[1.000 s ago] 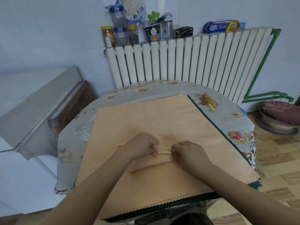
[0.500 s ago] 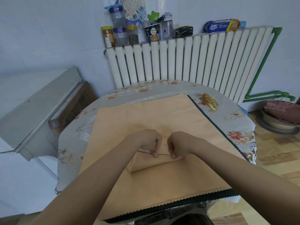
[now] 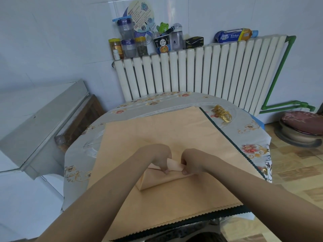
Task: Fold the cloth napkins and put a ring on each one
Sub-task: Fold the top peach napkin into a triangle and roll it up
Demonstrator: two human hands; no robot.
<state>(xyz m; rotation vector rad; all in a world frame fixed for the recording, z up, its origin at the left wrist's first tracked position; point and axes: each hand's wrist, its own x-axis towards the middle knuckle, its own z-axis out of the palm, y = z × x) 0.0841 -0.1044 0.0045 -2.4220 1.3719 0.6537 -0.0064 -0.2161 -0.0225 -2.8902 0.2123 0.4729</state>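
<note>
A folded peach napkin [image 3: 160,180] lies on a stack of flat peach napkins [image 3: 153,130] on the round table. My left hand [image 3: 158,157] and my right hand [image 3: 193,161] meet over its top edge. Both pinch a raised flap of the folded napkin between fingers and thumb. A thin ring around the napkin is hard to make out here. A pile of gold rings [image 3: 222,114] sits at the table's far right, apart from both hands.
A dark green cloth edge [image 3: 232,144] shows under the peach stack. The floral tablecloth [image 3: 253,137] covers the table. A white radiator [image 3: 201,74] with jars and packets stands behind. A grey cabinet [image 3: 35,123] is left, a cushioned stool [image 3: 302,126] right.
My hands have come closer together at the middle of the folded napkin, and a flap of it is now lifted between them.
</note>
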